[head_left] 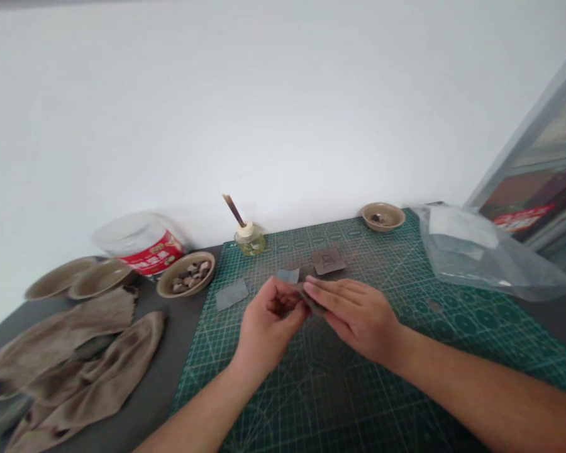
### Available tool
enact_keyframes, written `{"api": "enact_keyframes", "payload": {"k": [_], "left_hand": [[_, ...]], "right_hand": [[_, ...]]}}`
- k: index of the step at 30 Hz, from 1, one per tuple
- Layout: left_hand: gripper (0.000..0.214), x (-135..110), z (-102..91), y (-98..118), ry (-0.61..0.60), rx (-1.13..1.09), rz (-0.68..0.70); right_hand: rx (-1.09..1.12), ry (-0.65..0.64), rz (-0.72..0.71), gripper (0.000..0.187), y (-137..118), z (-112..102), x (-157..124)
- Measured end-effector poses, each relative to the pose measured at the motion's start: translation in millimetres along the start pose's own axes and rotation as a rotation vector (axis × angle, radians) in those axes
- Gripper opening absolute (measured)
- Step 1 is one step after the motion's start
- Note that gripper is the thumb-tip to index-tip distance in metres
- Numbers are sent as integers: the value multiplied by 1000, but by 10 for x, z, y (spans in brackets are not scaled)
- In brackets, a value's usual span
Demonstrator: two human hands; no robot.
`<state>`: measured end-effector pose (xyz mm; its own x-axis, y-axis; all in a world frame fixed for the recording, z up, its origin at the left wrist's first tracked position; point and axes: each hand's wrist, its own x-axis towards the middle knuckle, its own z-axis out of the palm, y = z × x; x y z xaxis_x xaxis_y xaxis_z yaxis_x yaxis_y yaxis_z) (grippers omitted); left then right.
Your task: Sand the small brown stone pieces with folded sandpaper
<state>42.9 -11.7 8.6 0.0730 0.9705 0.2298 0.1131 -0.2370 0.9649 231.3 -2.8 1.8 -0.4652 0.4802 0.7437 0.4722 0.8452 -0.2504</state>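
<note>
right now the left hand (266, 321) and right hand (356, 318) are clamping a small grey sheet (312, 301) between them above the green cutting mat (476, 340).

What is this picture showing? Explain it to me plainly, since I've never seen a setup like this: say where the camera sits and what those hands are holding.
There is no machine here. The camera is worn on a person's head and looks forward and down, so you see through their eyes. Their left hand and right hand hold a small grey-brown piece of sheet material between them. They work over a green cutting mat printed with a grid. On it lie two grey pieces, a brown square and a small bowl. Nearby are a bowl of small stones, stained cloths and a clear plastic bag.
</note>
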Motion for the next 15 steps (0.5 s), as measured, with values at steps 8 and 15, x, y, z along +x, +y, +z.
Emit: {"api": "enact_keyframes", "payload": {"k": [8,15], "left_hand": [[18,20,10,5,-49,-41,38],[22,20,-4,5,-25,-94,61]], "right_hand": [[-22,-28,-51,46,21,39,-22],[-20,-19,-61,41,15,45,-21]]}}
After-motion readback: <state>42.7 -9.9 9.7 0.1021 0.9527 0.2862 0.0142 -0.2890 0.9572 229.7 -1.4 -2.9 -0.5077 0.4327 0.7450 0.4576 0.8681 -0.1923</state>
